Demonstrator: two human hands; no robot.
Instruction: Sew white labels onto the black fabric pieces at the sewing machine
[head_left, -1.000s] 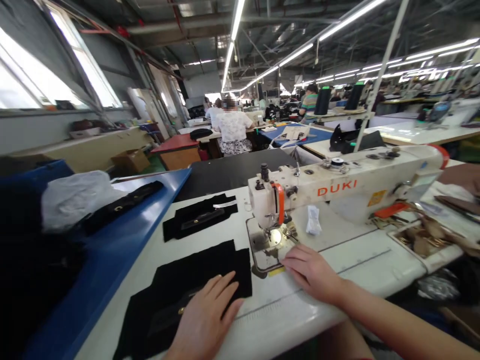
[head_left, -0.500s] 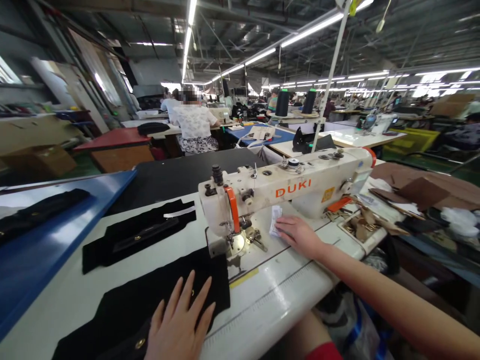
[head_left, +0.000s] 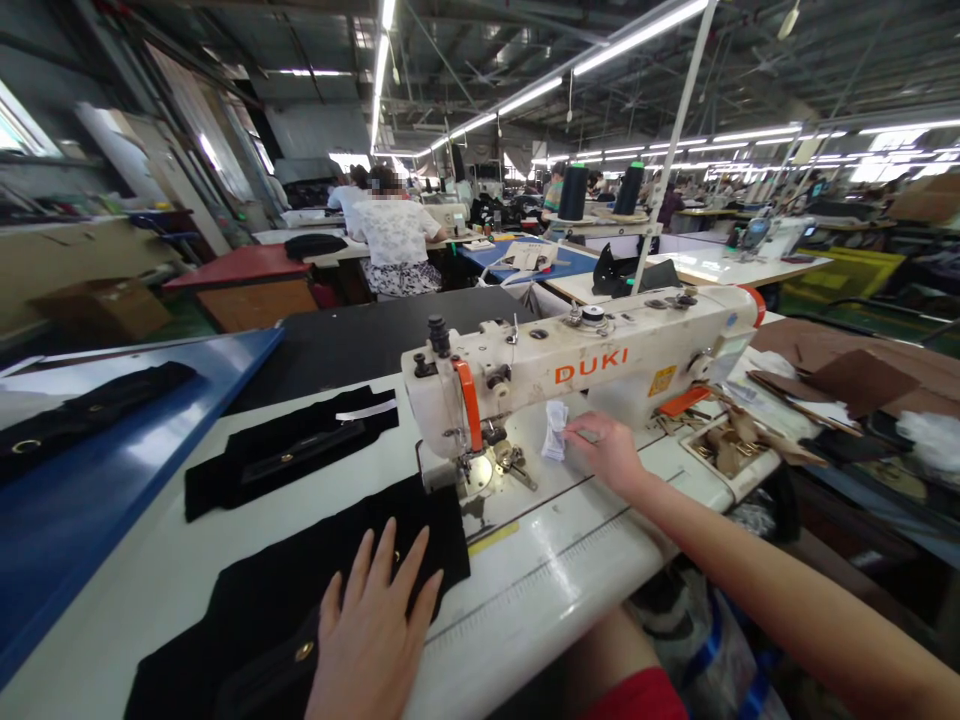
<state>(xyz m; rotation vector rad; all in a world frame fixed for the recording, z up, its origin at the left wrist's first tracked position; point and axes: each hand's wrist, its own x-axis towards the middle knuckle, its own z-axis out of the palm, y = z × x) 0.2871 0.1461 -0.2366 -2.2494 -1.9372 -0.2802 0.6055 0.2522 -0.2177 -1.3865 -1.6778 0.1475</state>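
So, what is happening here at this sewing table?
A person works at a DUKI sewing machine. The left hand lies flat and open on a black fabric piece in front of the needle. The right hand touches a small white bundle on the machine bed; whether it grips it is unclear. A second black piece lies further back.

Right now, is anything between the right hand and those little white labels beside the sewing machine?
Nothing visible does. The right hand already pinches the white labels, in front of the sewing machine. The left hand lies flat on the black fabric.
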